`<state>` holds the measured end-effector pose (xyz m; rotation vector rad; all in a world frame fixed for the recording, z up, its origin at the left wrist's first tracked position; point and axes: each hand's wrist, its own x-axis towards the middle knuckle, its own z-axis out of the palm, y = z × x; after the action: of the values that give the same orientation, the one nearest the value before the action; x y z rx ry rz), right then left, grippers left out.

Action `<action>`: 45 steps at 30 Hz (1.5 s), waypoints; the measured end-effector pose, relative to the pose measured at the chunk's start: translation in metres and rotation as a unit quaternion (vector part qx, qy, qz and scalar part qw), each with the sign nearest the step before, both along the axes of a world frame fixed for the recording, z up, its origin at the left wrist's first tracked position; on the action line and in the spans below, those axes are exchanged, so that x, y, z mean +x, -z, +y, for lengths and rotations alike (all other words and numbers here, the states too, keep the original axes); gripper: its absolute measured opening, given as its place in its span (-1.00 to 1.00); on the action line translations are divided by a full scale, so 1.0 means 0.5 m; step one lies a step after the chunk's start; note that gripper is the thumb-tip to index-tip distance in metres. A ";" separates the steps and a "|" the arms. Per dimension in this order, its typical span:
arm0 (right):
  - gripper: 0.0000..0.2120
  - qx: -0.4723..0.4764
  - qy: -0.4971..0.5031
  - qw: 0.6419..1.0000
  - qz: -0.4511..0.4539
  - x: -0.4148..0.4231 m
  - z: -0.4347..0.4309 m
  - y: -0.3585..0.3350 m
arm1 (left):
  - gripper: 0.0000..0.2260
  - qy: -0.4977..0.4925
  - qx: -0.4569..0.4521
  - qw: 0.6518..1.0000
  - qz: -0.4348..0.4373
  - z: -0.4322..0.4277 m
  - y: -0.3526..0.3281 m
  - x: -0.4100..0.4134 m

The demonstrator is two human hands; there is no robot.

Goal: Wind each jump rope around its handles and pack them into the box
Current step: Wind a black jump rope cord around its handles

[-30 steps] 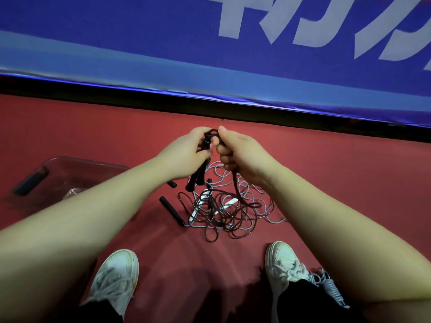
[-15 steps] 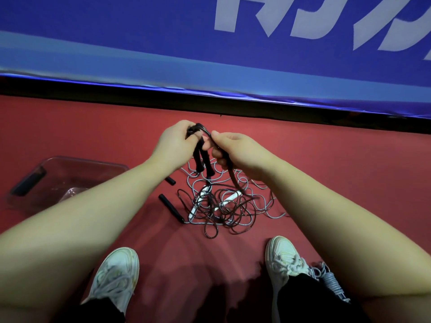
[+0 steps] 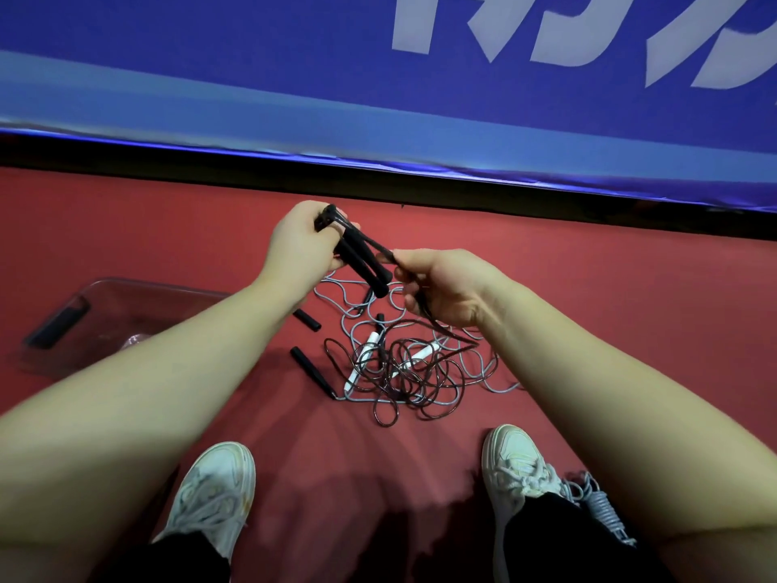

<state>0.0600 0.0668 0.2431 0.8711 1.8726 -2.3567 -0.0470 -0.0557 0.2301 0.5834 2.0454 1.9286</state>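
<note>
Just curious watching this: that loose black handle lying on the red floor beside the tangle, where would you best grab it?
Take the loose black handle around its bare upper half, coming from above and from the left. It lies flat, slanting down to the right, and its lower end meets the tangle of cords, so fingers there would likely snag loops. The upper end lies free on the floor.

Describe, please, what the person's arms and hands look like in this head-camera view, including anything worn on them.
Both forearms are bare as far up as the view shows: no sleeves visible. The left hand and right hand wear no gloves, and no rings, watch or wristband can be seen. No markings show on either arm.
</note>
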 end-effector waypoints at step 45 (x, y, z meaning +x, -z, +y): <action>-0.66 0.354 -0.115 0.925 0.078 -0.007 0.021 0.074 | -0.62 0.017 0.105 0.990 -0.090 -0.045 -0.039 -0.007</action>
<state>0.0565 0.0776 0.2059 0.4261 2.7723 -1.6452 -0.0505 -0.0781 0.2495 0.4667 1.7268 2.1084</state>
